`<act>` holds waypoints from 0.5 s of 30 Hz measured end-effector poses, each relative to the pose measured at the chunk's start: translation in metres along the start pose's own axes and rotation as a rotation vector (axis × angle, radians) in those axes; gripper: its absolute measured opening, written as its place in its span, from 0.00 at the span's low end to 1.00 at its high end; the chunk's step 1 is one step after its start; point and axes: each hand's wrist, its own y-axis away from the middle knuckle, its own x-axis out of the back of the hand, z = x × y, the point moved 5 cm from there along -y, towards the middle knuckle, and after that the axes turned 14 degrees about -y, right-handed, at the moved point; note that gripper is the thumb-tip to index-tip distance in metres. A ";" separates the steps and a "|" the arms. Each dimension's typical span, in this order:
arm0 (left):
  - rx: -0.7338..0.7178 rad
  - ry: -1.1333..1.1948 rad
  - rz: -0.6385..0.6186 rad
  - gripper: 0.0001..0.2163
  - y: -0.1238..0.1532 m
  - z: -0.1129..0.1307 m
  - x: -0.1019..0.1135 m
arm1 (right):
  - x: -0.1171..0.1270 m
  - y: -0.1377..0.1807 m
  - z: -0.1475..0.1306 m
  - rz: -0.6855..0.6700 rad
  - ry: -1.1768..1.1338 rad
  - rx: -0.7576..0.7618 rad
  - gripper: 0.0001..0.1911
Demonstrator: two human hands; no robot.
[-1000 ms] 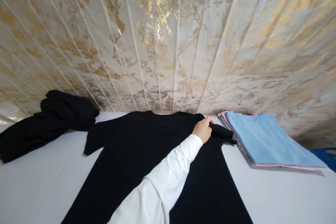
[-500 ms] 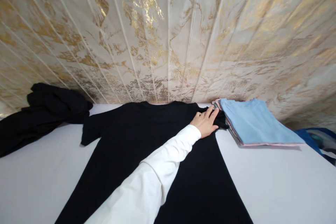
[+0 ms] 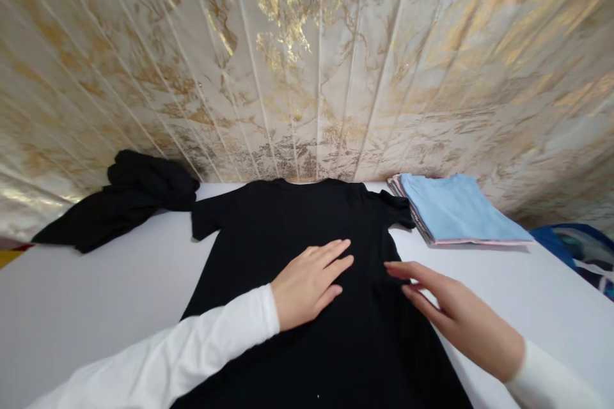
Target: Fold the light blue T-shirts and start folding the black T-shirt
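A black T-shirt (image 3: 288,223) lies spread on the white table, neck toward the curtain and short sleeves out to both sides. Its lower part runs out of the bottom of the view. My left hand (image 3: 311,281) rests flat on the shirt's middle, fingers stretched out and apart. At the shirt's right side edge, my right hand (image 3: 451,310) pinches a bit of the black cloth between thumb and fingers. The cloth is slightly raised and wrinkled there. The right sleeve looks rumpled, close to the folded stack.
A stack of folded shirts, light blue on top (image 3: 465,208), sits at the back right. Bunched black clothing (image 3: 139,195) lies at the back left of the white table (image 3: 105,307). A gold-patterned curtain (image 3: 307,77) hangs behind. A blue item (image 3: 556,243) is past the right edge.
My left hand has drawn back from the right sleeve to the shirt's middle. My right hand has come into view and taken the shirt's right side edge. The view has shifted slightly.
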 end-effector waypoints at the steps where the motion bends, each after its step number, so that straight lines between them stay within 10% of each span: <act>1: 0.055 -0.003 -0.019 0.22 0.027 -0.002 0.001 | -0.012 -0.009 0.000 0.021 0.034 0.068 0.27; 9: 0.537 -0.214 -0.027 0.29 0.214 -0.026 0.003 | -0.072 -0.043 0.026 0.061 0.362 0.310 0.36; 15: 0.946 -0.207 0.168 0.10 0.272 -0.033 0.012 | -0.084 -0.116 -0.090 -0.183 0.289 0.517 0.19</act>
